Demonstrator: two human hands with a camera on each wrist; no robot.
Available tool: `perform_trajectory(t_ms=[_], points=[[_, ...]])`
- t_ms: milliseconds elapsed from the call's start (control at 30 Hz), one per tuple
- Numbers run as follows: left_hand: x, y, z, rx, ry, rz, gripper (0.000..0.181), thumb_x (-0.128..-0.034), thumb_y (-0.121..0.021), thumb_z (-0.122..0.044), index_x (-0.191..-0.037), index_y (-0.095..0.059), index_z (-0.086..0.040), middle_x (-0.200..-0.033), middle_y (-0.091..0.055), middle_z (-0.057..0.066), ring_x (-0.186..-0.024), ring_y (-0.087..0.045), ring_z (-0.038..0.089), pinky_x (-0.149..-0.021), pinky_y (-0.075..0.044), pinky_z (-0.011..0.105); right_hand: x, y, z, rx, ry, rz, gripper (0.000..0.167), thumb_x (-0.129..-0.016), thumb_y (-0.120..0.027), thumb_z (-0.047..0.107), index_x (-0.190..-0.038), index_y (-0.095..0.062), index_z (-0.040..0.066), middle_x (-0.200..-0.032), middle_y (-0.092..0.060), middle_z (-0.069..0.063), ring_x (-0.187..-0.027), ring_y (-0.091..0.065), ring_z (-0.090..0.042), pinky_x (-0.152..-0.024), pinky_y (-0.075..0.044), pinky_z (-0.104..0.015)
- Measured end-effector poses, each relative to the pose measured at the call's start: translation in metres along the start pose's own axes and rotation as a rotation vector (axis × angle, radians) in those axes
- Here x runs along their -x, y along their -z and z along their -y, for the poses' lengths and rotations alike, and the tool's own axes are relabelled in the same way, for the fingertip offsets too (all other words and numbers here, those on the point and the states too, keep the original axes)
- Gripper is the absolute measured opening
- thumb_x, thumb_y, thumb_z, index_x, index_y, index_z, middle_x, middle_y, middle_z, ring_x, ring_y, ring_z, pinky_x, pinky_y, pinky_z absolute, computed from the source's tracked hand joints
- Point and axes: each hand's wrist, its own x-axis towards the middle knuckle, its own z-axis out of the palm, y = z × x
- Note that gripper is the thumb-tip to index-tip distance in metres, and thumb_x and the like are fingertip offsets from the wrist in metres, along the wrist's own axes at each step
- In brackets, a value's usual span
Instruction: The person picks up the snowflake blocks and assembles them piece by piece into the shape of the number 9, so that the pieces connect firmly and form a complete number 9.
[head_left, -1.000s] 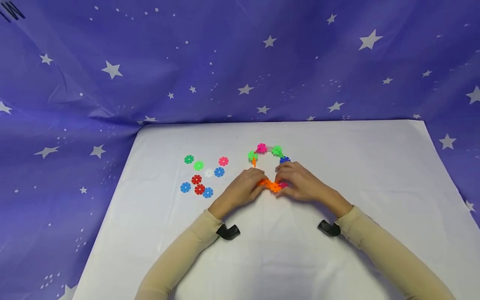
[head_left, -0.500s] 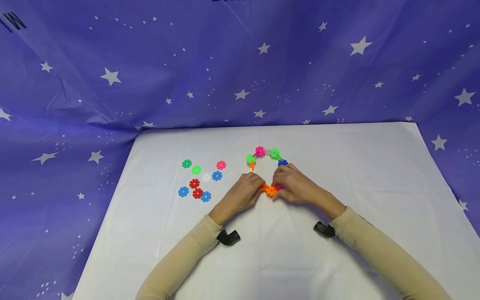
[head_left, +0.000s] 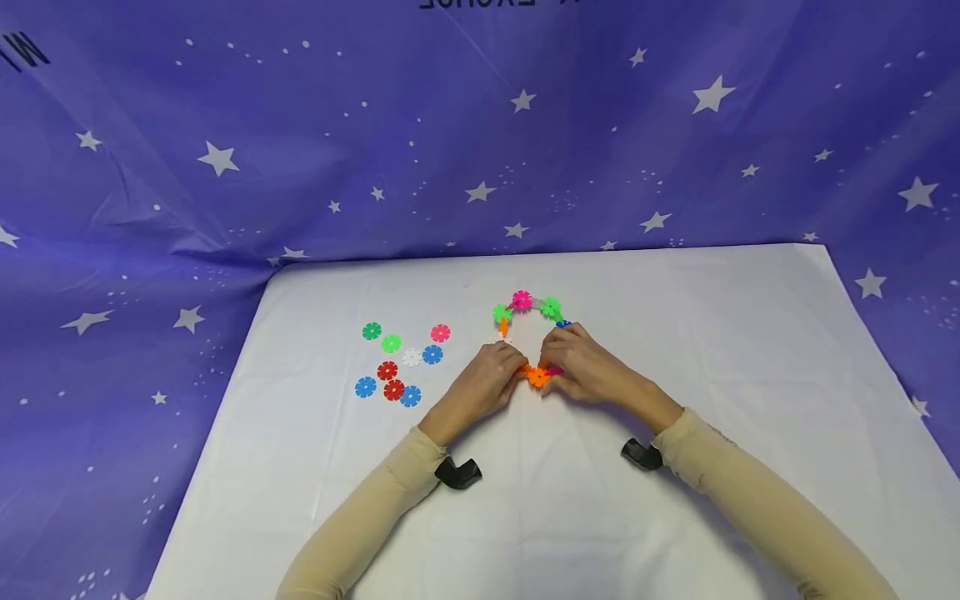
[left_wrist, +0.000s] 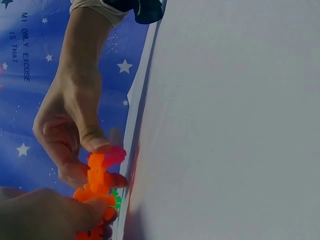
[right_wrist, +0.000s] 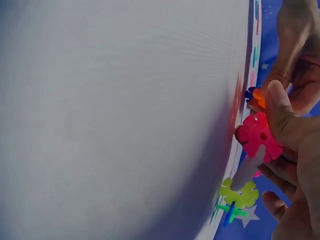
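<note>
A chain of notched plastic flower discs curves in a loop on the white table. Its far side has a pink disc (head_left: 521,300) and a green disc (head_left: 551,307). At the near side, my left hand (head_left: 483,382) pinches orange discs between thumb and fingers. From the other side my right hand (head_left: 592,367) holds the chain, its thumb on a pink disc (right_wrist: 262,137) by the orange ones. An orange disc (head_left: 537,377) shows between the two hands. In the right wrist view, a translucent disc (right_wrist: 249,167) and a yellow-green disc (right_wrist: 240,192) hang below the pink one.
Loose discs lie left of the hands, among them a red disc (head_left: 393,390), a white disc (head_left: 412,357) and a blue disc (head_left: 365,387). Behind the white table (head_left: 712,333) hangs a purple star-patterned cloth (head_left: 420,167). Black wrist mounts (head_left: 459,473) sit by both cuffs.
The right hand has shifted slightly left, nearer the left hand, and covers more of the blue disc. Both hands keep their hold on the chain. The head view has tilted a little.
</note>
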Motion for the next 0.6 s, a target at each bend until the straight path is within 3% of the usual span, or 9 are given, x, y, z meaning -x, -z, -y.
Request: perform_trajectory(t_ms=[367,600], points=[[0.0085,0.0066,0.0050,0.115,0.022,0.037,0.012,-0.0936,-0.065,-0.013,-0.103,-0.067,-0.007,-0.104,-0.068,0.007,-0.103,-0.061,0.022,-0.093,-0.050,0.037,0.0004,-0.0038,-0.0007,-0.035,-0.049,0.022,0.023,-0.077,-0.083,0.032,-0.088,-0.072,0.015,-0.086,-0.069,0.006,-0.100,-0.055,-0.019,-0.088,-0.036,-0.037],[0.0038,0.0058,0.0027,0.099,0.049,0.039,0.016,-0.0946,-0.063,-0.015,-0.107,-0.068,-0.006,-0.114,-0.069,0.010,-0.112,-0.061,0.024,-0.099,-0.049,0.038,0.0024,-0.0020,-0.0002,-0.010,-0.064,0.012,0.025,-0.077,-0.083,0.033,-0.088,-0.071,0.014,-0.088,-0.068,0.004,-0.101,-0.055,-0.020,-0.089,-0.036,-0.038]])
